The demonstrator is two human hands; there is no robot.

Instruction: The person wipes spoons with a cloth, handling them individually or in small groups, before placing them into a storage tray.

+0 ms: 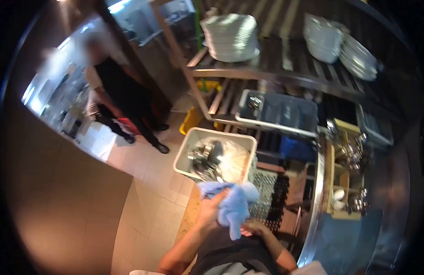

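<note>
A light blue cloth (233, 206) hangs bunched in front of my body. My left hand (214, 208) is closed round its left side, the thumb lying over the fabric. Just right of the cloth's lower end is my right hand (254, 227), low by the dark apron (228, 250). Its fingers look curled, and what they hold is hidden. Beyond the cloth stands a pale rectangular tub (178, 160) with shiny metal utensils (205, 158) and a whitish plastic bag (233, 160) inside.
Slatted shelves (285, 68) carry stacked white plates (232, 36) and a grey divided tray (276, 126). On the right counter sits a wooden compartment box (342, 174) of cutlery. Two people stand at far left, one in a black apron (122, 87). A wall (61, 201) curves nearby.
</note>
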